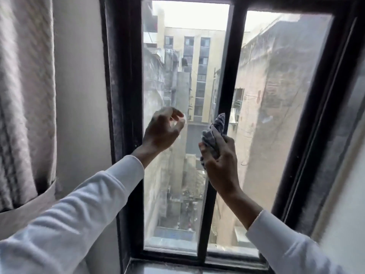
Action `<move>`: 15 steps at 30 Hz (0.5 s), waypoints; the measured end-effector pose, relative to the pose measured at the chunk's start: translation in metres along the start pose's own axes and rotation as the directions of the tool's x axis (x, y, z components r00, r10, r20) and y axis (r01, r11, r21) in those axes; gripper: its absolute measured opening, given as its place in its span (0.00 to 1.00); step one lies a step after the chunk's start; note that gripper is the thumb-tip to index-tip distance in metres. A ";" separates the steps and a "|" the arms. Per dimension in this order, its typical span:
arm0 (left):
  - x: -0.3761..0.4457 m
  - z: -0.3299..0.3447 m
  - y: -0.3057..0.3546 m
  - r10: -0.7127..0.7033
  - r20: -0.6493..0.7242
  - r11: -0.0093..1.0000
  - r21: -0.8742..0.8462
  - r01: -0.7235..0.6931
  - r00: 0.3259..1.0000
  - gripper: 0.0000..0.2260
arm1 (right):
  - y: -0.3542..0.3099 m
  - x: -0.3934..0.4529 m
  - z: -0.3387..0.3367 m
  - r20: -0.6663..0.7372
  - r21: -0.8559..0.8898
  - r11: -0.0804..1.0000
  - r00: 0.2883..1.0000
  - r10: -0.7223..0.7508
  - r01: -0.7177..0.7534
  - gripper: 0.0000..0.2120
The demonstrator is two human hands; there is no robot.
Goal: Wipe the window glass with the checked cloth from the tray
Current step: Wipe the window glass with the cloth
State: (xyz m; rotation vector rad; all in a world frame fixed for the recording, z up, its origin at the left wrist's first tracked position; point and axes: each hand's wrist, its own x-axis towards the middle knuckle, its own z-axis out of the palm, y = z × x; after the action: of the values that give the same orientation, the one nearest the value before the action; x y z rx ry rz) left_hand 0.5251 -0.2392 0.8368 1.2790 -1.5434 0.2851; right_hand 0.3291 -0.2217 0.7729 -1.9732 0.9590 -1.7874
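The window glass point(173, 80) fills the middle of the view in two tall panes split by a black bar point(223, 107); both panes look hazy and smeared. My right hand point(219, 161) is raised before the bar, shut on the bunched blue-and-white checked cloth point(214, 131), whose tip pokes up above my fingers. My left hand point(164, 129) is lifted in front of the left pane, fingers loosely curled and apart, holding nothing. The tray is out of sight.
A black window frame point(122, 95) surrounds the panes, with a dark sill point(177, 266) below. A pale curtain point(25, 95) hangs at the left, gathered by a tieback. A white wall point(345, 194) lies at the right. Buildings show outside.
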 end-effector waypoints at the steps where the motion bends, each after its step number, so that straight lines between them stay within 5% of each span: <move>1: 0.013 -0.001 -0.010 0.047 -0.072 0.997 0.059 -0.043 0.996 0.12 | 0.005 0.009 0.011 -0.026 -0.045 0.997 0.998 -0.057 0.056 0.24; 6: 0.075 0.000 -0.063 0.277 -0.306 0.917 0.368 -0.155 0.911 0.21 | 0.039 0.073 0.058 -0.001 -0.451 0.779 0.872 -0.489 0.436 0.26; 10: 0.102 -0.010 -0.106 0.315 -0.481 0.882 0.466 -0.065 0.819 0.17 | 0.071 0.081 0.106 0.145 -0.576 0.668 0.863 -0.484 0.471 0.27; 15: 0.104 -0.013 -0.121 0.363 -0.402 0.888 0.421 -0.182 0.841 0.33 | 0.077 0.083 0.148 0.394 -0.540 0.429 0.668 -0.631 0.724 0.23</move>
State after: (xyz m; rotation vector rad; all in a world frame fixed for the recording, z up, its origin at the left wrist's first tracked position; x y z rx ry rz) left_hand 0.6456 -0.3371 0.8770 1.1437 -1.2736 1.0454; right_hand 0.4514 -0.3625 0.7615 -3.3077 0.8756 -1.7352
